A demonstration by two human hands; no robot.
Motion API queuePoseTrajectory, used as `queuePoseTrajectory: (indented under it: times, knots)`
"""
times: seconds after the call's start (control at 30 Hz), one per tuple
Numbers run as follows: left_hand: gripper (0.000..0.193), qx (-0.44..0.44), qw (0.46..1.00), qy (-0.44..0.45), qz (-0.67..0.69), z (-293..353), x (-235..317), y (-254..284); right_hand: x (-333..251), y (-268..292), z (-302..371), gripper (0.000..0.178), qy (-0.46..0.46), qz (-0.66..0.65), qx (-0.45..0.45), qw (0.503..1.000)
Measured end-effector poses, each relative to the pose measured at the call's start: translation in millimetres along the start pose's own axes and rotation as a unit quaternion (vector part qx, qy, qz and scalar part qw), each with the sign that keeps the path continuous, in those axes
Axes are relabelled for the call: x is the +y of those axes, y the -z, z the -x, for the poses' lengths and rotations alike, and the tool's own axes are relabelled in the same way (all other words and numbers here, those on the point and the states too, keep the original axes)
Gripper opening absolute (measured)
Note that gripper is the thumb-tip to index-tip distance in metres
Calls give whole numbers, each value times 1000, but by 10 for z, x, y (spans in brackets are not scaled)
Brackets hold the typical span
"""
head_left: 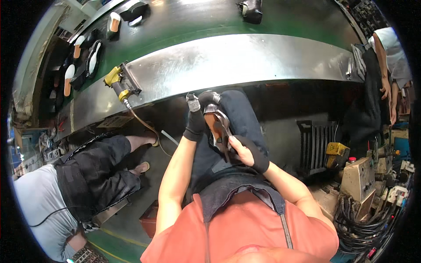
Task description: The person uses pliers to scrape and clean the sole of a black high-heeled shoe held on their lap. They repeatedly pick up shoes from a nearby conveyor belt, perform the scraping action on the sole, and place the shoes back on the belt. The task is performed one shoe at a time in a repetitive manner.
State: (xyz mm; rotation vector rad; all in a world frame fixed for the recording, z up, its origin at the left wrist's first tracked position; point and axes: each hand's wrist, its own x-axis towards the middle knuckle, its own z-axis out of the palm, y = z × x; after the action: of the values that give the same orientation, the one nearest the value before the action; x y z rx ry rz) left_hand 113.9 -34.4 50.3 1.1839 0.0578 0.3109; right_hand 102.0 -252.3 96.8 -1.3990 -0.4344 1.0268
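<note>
Over my lap I hold a shoe (214, 128) with a brown insole facing up and dark sides. My left hand (198, 115), in a black fingerless glove with pale tape round the fingers, is closed round its far end. My right hand (247, 152), also in a black glove with bare fingertips, grips the dark handle of a curved, pincers-like tool (224, 122) lying along the shoe. The tool's jaws are too small and dark to make out against the shoe.
A yellow-and-black air stapler (116, 81) lies on the metal ledge (184, 65), its hose hanging down. Several shoes stand on the green conveyor (201, 26). One person (96, 175) is at left, another (388, 65) at far right. Machinery with black cables (364, 219) stands at right.
</note>
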Motion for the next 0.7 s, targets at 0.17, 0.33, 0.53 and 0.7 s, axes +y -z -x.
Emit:
queuePoseTrajectory:
  times: [0.17, 0.33, 0.53, 0.7]
  knots:
    - [65, 23, 991, -46, -125, -22, 142, -316, 6, 3, -12, 43, -58, -106, 9, 993]
    - [60, -16, 961, -130, -245, -81, 91, -396, 248, -85, 48, 40, 25, 112, 130, 985]
    - [77, -54, 967, -55, -243, 368, 335, -348, 300, -116, 133, 28, 105, 343, 19, 933]
    - [93, 96, 991, 31, -83, 925, 518, -882, 813, 135, 822, 26, 190, 403, -77, 892]
